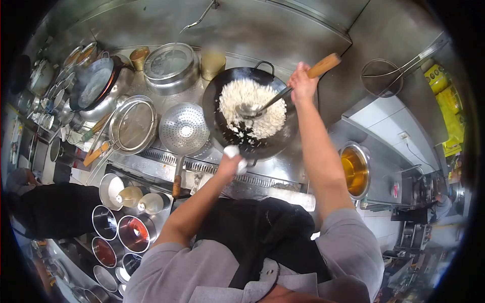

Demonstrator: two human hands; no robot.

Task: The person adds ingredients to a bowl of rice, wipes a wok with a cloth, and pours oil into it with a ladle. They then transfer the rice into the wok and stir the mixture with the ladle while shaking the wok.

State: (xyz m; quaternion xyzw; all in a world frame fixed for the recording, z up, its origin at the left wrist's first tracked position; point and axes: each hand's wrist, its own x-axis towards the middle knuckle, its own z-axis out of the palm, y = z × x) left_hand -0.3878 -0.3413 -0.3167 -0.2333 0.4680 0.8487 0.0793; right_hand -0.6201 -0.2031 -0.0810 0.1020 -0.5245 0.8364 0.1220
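A black wok (214, 108) stands on the metal stove, filled with what looks like white rice (245, 91). Fingers wrapped round the shaft, my right hand (303, 86) grips a ladle (326, 64) with a wooden handle end. The ladle's bowl rests in the middle of the rice. At the wok's near left rim, my left hand (231, 165) is closed on a folded white cloth (232, 151). Whether the cloth also pinches the rim is hidden. Some loose white grains lie on the bare dark side of the wok, close to the left hand.
Left of the wok lie a perforated skimmer (184, 129) and a round mesh strainer (134, 123). A lidded metal pot (172, 70) stands behind them. Seasoning containers (136, 233) are at lower left, beside another person's dark apron (60, 209). A pot of yellow oil (355, 171) stands right.
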